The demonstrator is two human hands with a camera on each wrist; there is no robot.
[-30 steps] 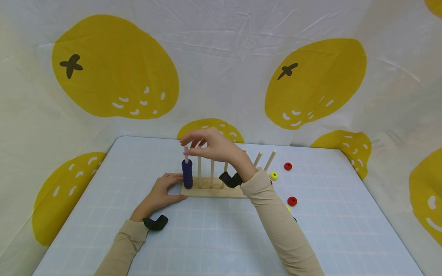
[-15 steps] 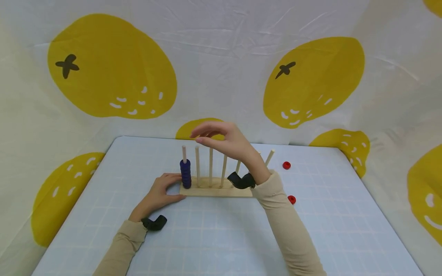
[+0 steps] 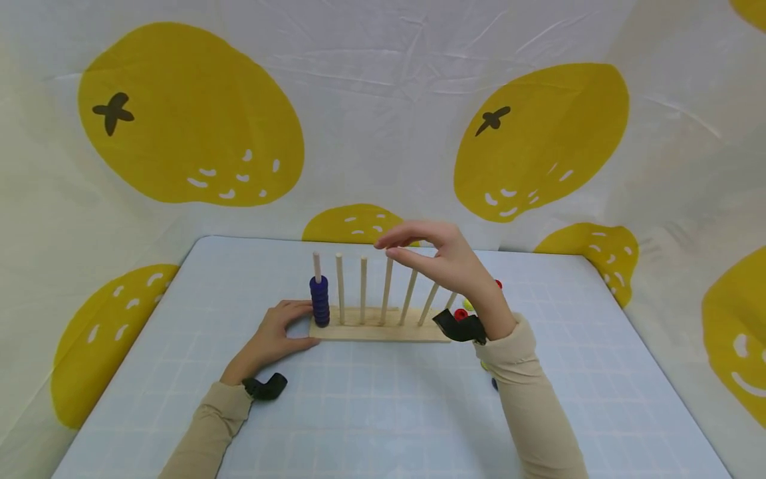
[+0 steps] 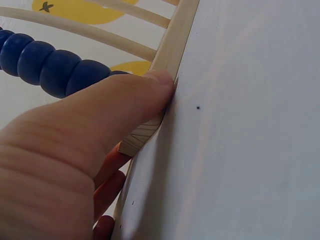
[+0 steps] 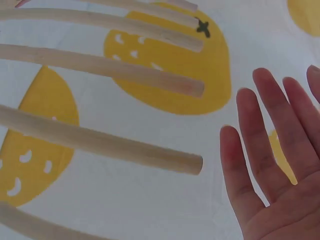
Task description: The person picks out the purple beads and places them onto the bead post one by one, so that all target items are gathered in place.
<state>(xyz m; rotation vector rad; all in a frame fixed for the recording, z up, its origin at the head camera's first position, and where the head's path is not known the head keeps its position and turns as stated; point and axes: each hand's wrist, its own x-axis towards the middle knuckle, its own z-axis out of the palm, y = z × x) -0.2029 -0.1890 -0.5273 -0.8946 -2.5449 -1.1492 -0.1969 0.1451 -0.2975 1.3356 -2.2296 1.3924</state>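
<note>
A wooden peg stand [image 3: 377, 332] stands on the table, with a row of several upright pegs. Dark blue beads [image 3: 320, 303] are stacked on its leftmost peg, and the tip of that peg shows above them. My left hand [image 3: 275, 338] grips the left end of the base; in the left wrist view its thumb [image 4: 135, 95] lies along the front edge and the other fingers are behind. Above the middle pegs hovers my right hand [image 3: 439, 256], holding nothing. In the right wrist view its fingers are extended beside bare peg tips [image 5: 192, 162].
Loose beads lie right of the stand: a red bead [image 3: 460, 315], a yellow bead [image 3: 468, 305] and others partly hidden by the right forearm [image 3: 535, 379]. A white cloth with yellow fruit print [image 3: 383, 133] hangs behind the table [image 3: 359, 412].
My right hand has left the top of the blue-beaded peg and moved right over the other pegs. The left hand keeps its place on the base.
</note>
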